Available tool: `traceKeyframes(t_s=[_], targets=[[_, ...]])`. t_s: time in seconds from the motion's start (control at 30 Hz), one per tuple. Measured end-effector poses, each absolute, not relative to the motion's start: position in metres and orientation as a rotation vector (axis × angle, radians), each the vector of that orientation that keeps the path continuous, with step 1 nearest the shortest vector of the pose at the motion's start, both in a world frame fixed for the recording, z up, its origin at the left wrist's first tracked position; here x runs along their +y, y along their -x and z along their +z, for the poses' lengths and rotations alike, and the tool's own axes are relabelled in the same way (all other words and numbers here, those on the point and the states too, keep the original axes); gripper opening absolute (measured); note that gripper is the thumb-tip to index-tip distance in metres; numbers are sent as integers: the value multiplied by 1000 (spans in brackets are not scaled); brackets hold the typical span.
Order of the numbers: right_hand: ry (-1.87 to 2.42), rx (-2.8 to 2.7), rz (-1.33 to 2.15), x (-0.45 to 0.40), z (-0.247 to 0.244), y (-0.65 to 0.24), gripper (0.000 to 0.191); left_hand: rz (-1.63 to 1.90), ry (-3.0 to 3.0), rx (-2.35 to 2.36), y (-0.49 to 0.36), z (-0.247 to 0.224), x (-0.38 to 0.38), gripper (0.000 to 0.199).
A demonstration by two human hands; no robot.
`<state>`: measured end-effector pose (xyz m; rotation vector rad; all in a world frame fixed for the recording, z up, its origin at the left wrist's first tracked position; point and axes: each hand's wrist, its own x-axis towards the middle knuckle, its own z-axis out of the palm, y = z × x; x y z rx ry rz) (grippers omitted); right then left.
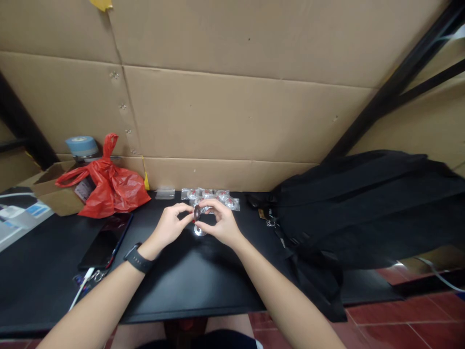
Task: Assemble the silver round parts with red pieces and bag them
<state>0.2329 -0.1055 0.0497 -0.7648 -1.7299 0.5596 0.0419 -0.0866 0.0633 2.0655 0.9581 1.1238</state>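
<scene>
Above the middle of the black tabletop (210, 291), both hands meet at a small round disc (196, 213), dark on the side that shows, with a bit of red at its edge. My left hand (172, 224) pinches its left side between thumb and fingers. Curled around the other side, my right hand (221, 224) grips it with thumb below and fingers above. A shiny silver round piece (199, 231) shows just beneath the hands. Behind them lie several clear packets (221, 195) with round silver-and-red pieces inside, partly hidden by my right hand.
Flat clear plastic bags (165, 194) lie by the cardboard wall (225, 116). At left are a red plastic bag (116, 186), a cardboard box (60, 194), a blue-lidded container (82, 146) and a phone (107, 240) with a white cable. A black backpack (363, 208) covers the right side.
</scene>
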Motion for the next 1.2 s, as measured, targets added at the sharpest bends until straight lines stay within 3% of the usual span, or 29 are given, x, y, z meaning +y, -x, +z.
traceKeyframes(t_s=[0.4,0.7,1.0,1.2], targets=[[765,-1612,689,-106,47,-229,37,1137,-2217,1115,-45,63,-92,16],[837,-1649,810,-103,45,-233,26,1179,-2379,1303,-45,62,-95,16],[961,-1897,521,-107,55,-238,10,1106,-2509,1343,-46,61,-96,18],[1051,-2060,269,-102,51,-245,5,689,-2717,1288,-31,55,-88,11]])
